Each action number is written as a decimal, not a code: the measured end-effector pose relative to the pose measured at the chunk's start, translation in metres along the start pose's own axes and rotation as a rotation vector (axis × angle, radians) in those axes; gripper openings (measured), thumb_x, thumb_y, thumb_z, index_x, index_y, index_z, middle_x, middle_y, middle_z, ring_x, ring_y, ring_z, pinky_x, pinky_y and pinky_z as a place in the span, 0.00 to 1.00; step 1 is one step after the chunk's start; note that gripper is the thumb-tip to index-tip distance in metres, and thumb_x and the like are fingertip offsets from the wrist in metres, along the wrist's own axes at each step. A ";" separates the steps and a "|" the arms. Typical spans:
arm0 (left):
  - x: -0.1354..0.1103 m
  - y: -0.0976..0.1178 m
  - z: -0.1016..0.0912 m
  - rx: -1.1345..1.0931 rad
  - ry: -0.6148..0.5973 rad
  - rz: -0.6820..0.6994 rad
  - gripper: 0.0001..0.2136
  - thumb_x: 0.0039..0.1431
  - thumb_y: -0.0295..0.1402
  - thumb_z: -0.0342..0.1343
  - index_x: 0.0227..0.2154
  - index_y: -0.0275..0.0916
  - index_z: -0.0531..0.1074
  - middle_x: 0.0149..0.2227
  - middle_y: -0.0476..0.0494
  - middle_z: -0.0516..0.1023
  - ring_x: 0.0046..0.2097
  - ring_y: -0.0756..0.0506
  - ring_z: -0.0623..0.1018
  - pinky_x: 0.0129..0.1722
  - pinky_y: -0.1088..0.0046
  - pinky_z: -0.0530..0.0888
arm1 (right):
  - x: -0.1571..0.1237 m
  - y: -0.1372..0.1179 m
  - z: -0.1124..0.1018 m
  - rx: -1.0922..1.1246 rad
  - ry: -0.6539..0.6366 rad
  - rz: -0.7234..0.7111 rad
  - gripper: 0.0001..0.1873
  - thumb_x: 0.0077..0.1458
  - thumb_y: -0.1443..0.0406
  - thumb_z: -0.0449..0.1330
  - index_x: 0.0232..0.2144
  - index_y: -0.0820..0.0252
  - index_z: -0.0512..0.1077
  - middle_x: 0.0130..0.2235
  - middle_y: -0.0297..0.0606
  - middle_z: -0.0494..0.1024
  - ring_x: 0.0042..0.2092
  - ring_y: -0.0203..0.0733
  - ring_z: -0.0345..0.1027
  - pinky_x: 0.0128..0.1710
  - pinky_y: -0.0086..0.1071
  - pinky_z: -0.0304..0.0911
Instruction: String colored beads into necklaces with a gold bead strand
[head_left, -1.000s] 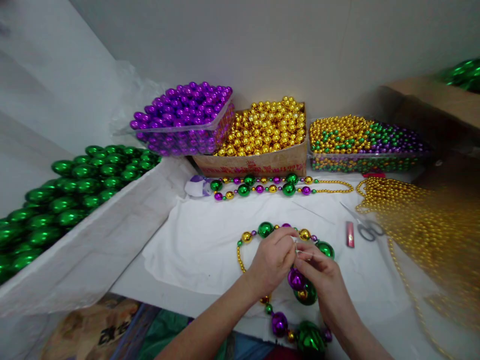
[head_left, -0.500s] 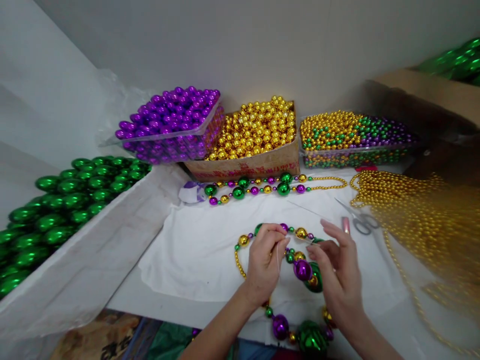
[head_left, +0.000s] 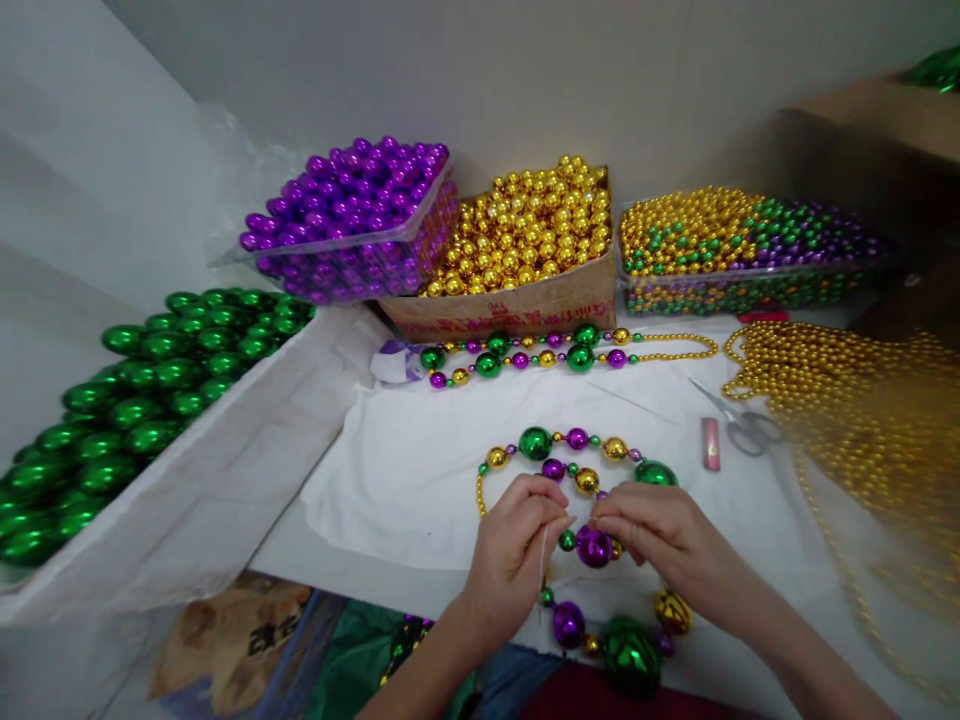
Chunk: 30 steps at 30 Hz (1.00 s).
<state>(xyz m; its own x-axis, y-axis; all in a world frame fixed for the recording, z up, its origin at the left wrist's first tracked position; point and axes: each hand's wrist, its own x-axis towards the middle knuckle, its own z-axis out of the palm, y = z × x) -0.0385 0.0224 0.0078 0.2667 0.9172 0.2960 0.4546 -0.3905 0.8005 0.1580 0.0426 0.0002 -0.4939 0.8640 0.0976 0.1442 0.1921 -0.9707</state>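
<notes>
My left hand (head_left: pixel 514 550) is closed in a pinch on a thin white string (head_left: pixel 544 555), whose end hangs down beside the fingers. Close to its fingertips, my right hand (head_left: pixel 660 530) is also pinched closed; what sits between its fingers is too small to make out. Around and below both hands lies a bead necklace with a large purple bead (head_left: pixel 594 546), a big green bead (head_left: pixel 631 652) and gold beads (head_left: pixel 672 611). Its far loop, with another green bead (head_left: pixel 535 443), rests on the white cloth (head_left: pixel 405 480).
Behind lies another bead necklace (head_left: pixel 580 358). Scissors (head_left: pixel 739 425), a red lighter-like object (head_left: pixel 711 444) and gold bead strands (head_left: pixel 810 370) are at right. Along the back stand a purple bead tray (head_left: pixel 352 240), a gold bead box (head_left: pixel 495 313) and a mixed bead tray (head_left: pixel 750 285). Green beads (head_left: pixel 150 435) fill a left box.
My right hand's spread fingers have closed into a pinch and come nearer the left fingertips. Both hands sit lower in view, uncovering more of the necklace's far loop. The camera view has shifted slightly.
</notes>
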 end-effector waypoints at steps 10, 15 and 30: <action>-0.069 -0.014 -0.011 -0.197 0.268 -0.369 0.05 0.58 0.27 0.56 0.28 0.40 0.74 0.38 0.44 0.73 0.42 0.46 0.74 0.42 0.70 0.70 | 0.002 0.032 0.059 1.337 0.089 0.383 0.10 0.53 0.60 0.64 0.24 0.58 0.72 0.37 0.36 0.75 0.46 0.43 0.69 0.56 0.45 0.55; -0.104 -0.019 -0.011 -0.850 0.496 -0.687 0.08 0.57 0.33 0.58 0.24 0.38 0.71 0.39 0.45 0.73 0.51 0.42 0.72 0.54 0.64 0.66 | 0.002 0.052 0.069 1.619 0.238 0.546 0.10 0.54 0.66 0.64 0.23 0.59 0.68 0.18 0.22 0.55 0.20 0.27 0.52 0.42 0.32 0.67; -0.084 -0.060 0.034 -1.695 0.628 -0.841 0.12 0.60 0.28 0.53 0.22 0.35 0.62 0.17 0.58 0.49 0.19 0.56 0.51 0.25 0.79 0.61 | 0.020 0.049 0.063 1.041 0.442 0.471 0.16 0.51 0.68 0.63 0.18 0.62 0.62 0.18 0.23 0.48 0.19 0.27 0.38 0.17 0.23 0.46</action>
<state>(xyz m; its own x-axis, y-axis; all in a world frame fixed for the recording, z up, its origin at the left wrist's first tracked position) -0.0596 -0.0344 -0.0824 0.0019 0.8389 -0.5442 -0.9393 0.1883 0.2869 0.1012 0.0396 -0.0597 -0.2158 0.8710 -0.4413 -0.6246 -0.4706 -0.6232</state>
